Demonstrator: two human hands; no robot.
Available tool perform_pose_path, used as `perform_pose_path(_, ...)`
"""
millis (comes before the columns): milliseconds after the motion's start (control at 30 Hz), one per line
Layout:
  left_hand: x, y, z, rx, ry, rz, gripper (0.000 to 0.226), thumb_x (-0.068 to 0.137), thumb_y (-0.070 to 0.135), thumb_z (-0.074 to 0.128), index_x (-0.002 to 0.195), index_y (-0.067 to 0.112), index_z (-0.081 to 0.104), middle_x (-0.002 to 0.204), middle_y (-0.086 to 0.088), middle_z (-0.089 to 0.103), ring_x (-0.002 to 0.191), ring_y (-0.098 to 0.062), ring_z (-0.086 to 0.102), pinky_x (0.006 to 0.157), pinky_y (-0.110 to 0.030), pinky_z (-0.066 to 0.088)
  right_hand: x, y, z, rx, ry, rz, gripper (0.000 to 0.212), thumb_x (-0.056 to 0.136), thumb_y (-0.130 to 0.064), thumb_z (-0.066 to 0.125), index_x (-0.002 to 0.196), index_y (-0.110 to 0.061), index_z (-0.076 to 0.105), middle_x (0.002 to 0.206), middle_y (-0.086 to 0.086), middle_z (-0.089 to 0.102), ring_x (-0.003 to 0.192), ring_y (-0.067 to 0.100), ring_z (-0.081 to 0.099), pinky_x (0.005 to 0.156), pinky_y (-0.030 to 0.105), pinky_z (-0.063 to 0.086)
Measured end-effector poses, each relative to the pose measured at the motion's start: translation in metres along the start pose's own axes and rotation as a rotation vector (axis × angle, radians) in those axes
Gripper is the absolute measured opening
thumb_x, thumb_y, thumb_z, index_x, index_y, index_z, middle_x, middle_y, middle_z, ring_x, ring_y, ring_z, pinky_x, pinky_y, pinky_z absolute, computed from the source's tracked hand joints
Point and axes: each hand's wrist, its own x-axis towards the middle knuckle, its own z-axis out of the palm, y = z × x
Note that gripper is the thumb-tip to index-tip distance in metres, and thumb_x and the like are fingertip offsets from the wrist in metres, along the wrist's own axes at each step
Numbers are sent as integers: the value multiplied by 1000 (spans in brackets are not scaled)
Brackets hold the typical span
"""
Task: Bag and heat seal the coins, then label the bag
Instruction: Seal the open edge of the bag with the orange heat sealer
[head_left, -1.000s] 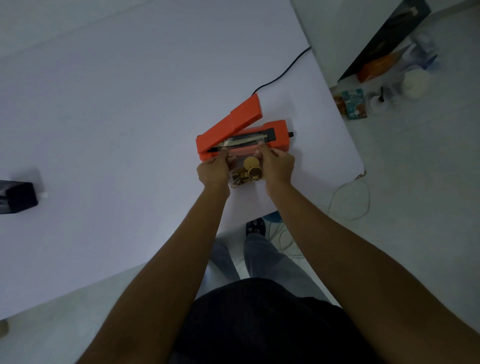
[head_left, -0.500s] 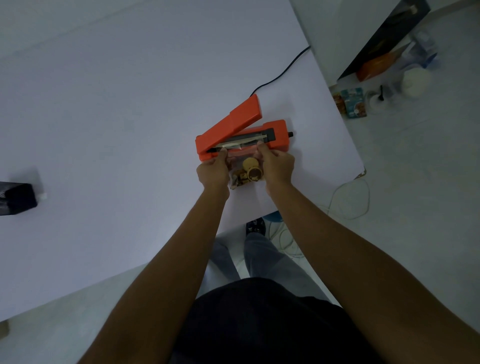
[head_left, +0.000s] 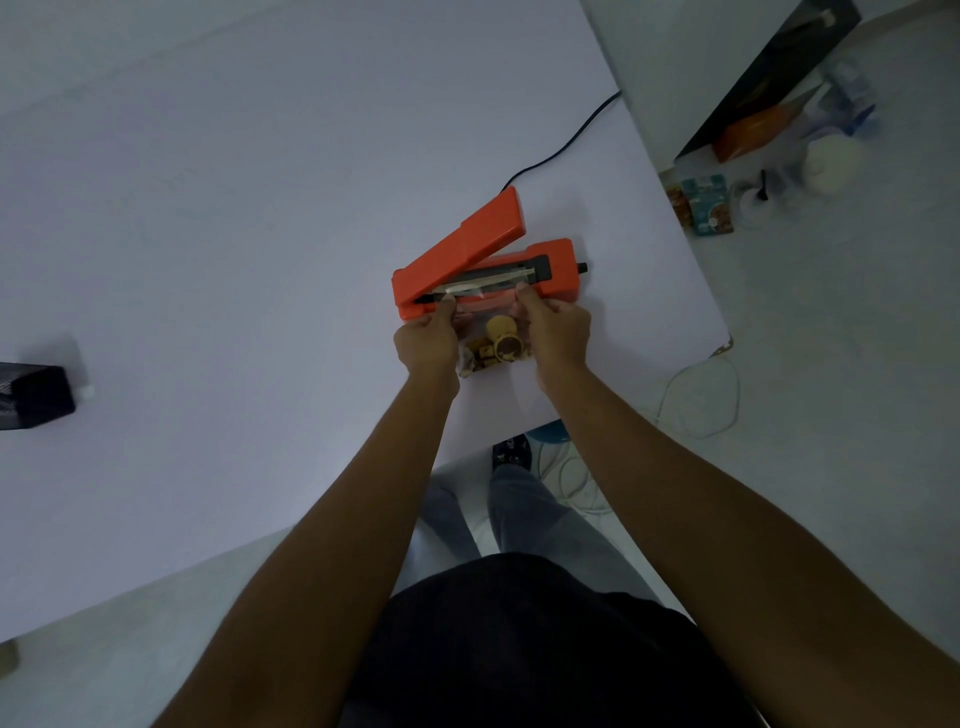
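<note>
A person stands at a white tabletop (head_left: 208, 260) and looks down at two bare arms. An orange sealer (head_left: 483, 270) sits near the right edge of the tabletop. Its top arm is lifted up, so the mouth of the sealer is open. A shiny strip runs along the bar inside. A black cord (head_left: 566, 145) runs from behind the sealer to the far edge of the tabletop.

A small clear bag (head_left: 488, 332) lies just in front of the sealer. The coins (head_left: 496, 345) are in the lower part of the bag, in a little pile. They look gold and brown. The top edge of the bag rests on the bar of the sealer, under the lifted arm.

The left hand (head_left: 428, 343) has a closed grip on the left top corner of the bag, pinched between thumb and fingers. The right hand (head_left: 558, 332) has a closed grip on the right top corner in the same way. The two hands are on each side of the coins and pull the bag flat between them.

A black box (head_left: 31, 397) sits at the far left of the tabletop, well apart from the sealer. On the floor (head_left: 831, 364) to the right lie a thin white cable (head_left: 727, 395) and some small packets and jars, too blurred to tell.
</note>
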Motion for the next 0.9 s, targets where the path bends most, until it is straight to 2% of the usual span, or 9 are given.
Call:
perform_pose_path(100, -1, 0, 0, -2, 7, 4, 18, 91, 27, 66, 101, 12, 67, 99, -6, 74, 90, -23, 72, 79, -33, 59, 0, 0, -2, -26, -14, -17, 30, 78, -45, 78, 70, -17, 74, 78, 7, 78, 77, 25, 76, 77, 48, 63)
perform_pose_path(200, 0, 0, 0, -21, 7, -5, 15, 90, 26, 67, 96, 12, 68, 95, -6, 74, 86, -23, 72, 67, -28, 56, -4, -3, -10, -66, 20, -29, 39, 85, -54, 69, 66, -20, 71, 76, 5, 77, 74, 21, 73, 78, 41, 61)
perform_pose_path(300, -2, 1, 0, -40, 6, -14, 17, 90, 25, 68, 97, 10, 69, 92, -6, 74, 75, -19, 70, 54, -22, 51, -5, -6, -25, -108, 104, -87, 50, 94, -53, 56, 70, -12, 71, 76, 9, 75, 71, 20, 68, 81, 45, 57)
perform_pose_path(400, -4, 2, -1, -53, 5, -14, 19, 91, 24, 68, 101, 7, 69, 89, -5, 72, 65, -15, 65, 47, -18, 49, -10, -24, -37, -106, 147, -240, 52, 98, -48, 51, 79, -3, 67, 78, 15, 70, 68, 18, 61, 76, 46, 55)
perform_pose_path(500, -4, 2, -1, -54, 6, -16, 15, 91, 24, 68, 96, 10, 68, 89, -5, 72, 70, -17, 67, 49, -21, 48, -22, -59, -40, -32, 34, -418, 53, 96, -51, 53, 87, 0, 64, 75, 9, 63, 68, 14, 56, 68, 34, 52)
perform_pose_path(567, -4, 2, 0, -58, 10, -18, 16, 91, 25, 68, 98, 10, 68, 91, -4, 73, 76, -19, 69, 53, -22, 49, -31, -84, -37, -18, -46, -518, 50, 92, -53, 56, 92, -3, 64, 78, 7, 62, 71, 15, 56, 70, 33, 52)
perform_pose_path(667, -5, 2, 1, -62, 12, -23, 23, 91, 26, 67, 106, 9, 68, 95, -4, 73, 76, -17, 69, 56, -22, 51, -44, -111, -29, -57, -146, -660, 35, 92, -43, 64, 97, -9, 66, 85, 6, 66, 79, 18, 61, 76, 33, 55)
perform_pose_path(733, -5, 2, 1, -58, 14, -29, 23, 91, 26, 67, 107, 10, 68, 96, -3, 73, 75, -15, 69, 57, -21, 51, -49, -118, -22, -97, -208, -707, 32, 89, -38, 70, 101, -8, 65, 86, 8, 67, 79, 15, 62, 76, 30, 56)
perform_pose_path(900, -5, 2, 1, -68, 16, -29, 22, 91, 25, 67, 105, 9, 68, 95, -4, 73, 75, -16, 69, 58, -22, 52, -48, -113, -17, -160, -233, -724, 27, 85, -28, 76, 100, -9, 65, 79, -3, 60, 72, 6, 56, 69, 16, 48)
